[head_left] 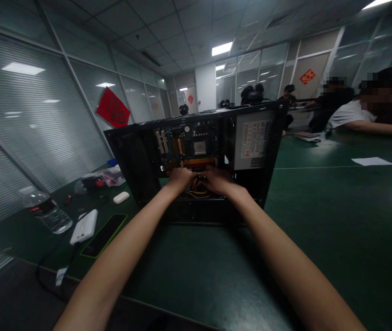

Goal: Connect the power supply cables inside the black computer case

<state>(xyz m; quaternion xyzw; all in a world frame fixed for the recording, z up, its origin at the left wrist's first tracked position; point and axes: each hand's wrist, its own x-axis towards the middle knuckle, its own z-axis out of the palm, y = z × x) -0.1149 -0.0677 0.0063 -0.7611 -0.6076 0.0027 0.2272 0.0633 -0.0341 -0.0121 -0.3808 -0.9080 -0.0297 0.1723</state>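
Observation:
An open black computer case (pixel 213 211) stands on the green table, its inside facing me. Inside it are a motherboard (pixel 199 147) and, at the upper right, a silver power supply (pixel 254 142). My left hand (pixel 181 178) is closed at the lower edge of the board, near an orange-brown strip (pixel 199 162). Just to its right, my right hand (pixel 218 179) is blurred, its fingers bent close to the left hand's. Red and yellow wires (pixel 198 193) hang below both hands. Whatever lies between the fingertips is too small and dark to make out.
On the left of the green table (pixel 320 207) are a water bottle (pixel 46 209), a white power bank (pixel 83 226), a phone (pixel 104 235), a white oval case (pixel 121 197) and a plastic bag (pixel 102 178). A person (pixel 361 115) leans at the far right near white paper (pixel 373 161).

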